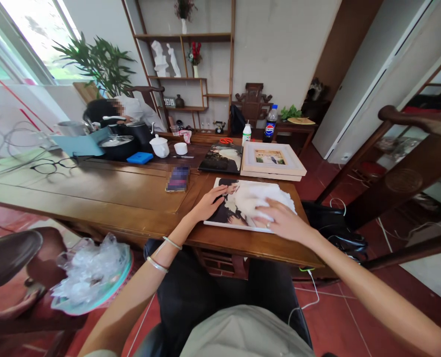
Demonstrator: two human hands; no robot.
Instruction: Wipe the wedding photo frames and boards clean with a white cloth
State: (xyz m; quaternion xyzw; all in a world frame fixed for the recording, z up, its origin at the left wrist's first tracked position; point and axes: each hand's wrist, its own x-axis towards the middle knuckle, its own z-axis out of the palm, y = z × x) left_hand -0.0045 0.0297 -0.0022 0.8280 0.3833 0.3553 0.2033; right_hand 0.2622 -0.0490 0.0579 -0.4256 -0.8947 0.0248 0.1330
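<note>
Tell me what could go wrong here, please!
The left hand lies on the large photo, so it might leave smudges. The photo sits near the front edge of the table; a push could slide it off. The cola bottle stands behind the framed picture and might topple onto it if bumped.

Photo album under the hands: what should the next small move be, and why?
Probably slide the white cloth leftward with the right hand across the photo album. The cloth appears bunched over its right part, leaving the left part uncovered, and the left hand rests at the left edge, where it could steady the album.
</note>
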